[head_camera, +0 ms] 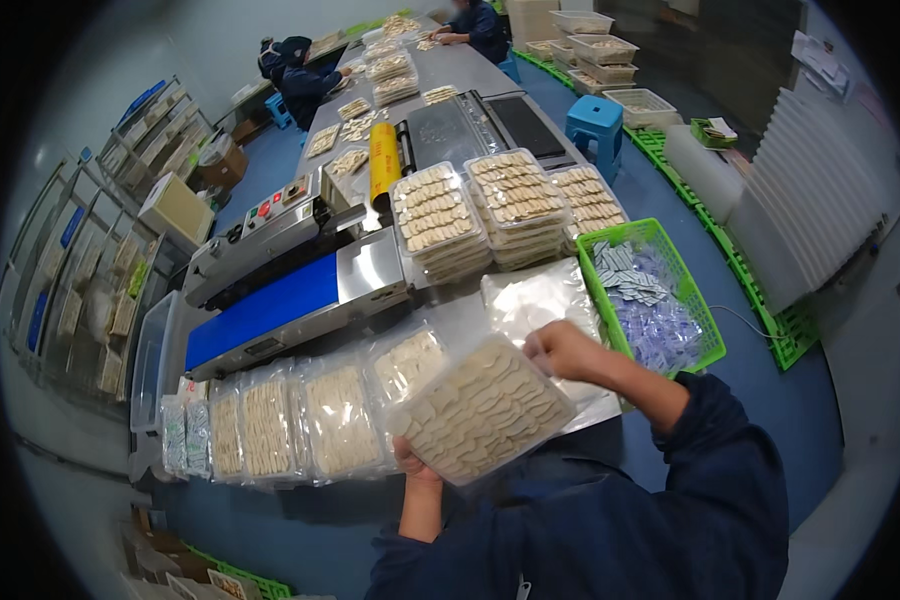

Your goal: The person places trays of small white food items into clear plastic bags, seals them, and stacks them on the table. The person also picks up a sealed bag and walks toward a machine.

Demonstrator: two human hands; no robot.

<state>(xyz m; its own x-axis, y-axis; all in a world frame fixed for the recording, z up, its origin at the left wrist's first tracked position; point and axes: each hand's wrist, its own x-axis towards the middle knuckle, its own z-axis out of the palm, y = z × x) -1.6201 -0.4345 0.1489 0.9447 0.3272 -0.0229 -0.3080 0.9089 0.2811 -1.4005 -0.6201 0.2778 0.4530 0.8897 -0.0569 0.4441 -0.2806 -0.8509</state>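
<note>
A clear plastic tray of pale sliced pieces in rows (484,412) is tilted in front of me, and my left hand (418,459) grips its lower left edge. At its upper right edge is my right hand (566,351), fingers curled and slightly blurred; whether it grips the tray or a bag is unclear. Beneath and behind this hand lies a stack of clear plastic bags (540,292). To the right, a green basket (709,330) holds small packets (656,330). Bagged trays (341,420) line the table's near edge at left. Stacked filled trays (435,210) stand beyond.
A sealing machine (270,214) with a blue conveyor belt (270,311) stands at left. A yellow roll (383,161) and a flat film-wrapping machine (457,135) are farther back. Two co-workers (307,75) (484,34) sit at the far table. A blue stool (598,124) stands at right.
</note>
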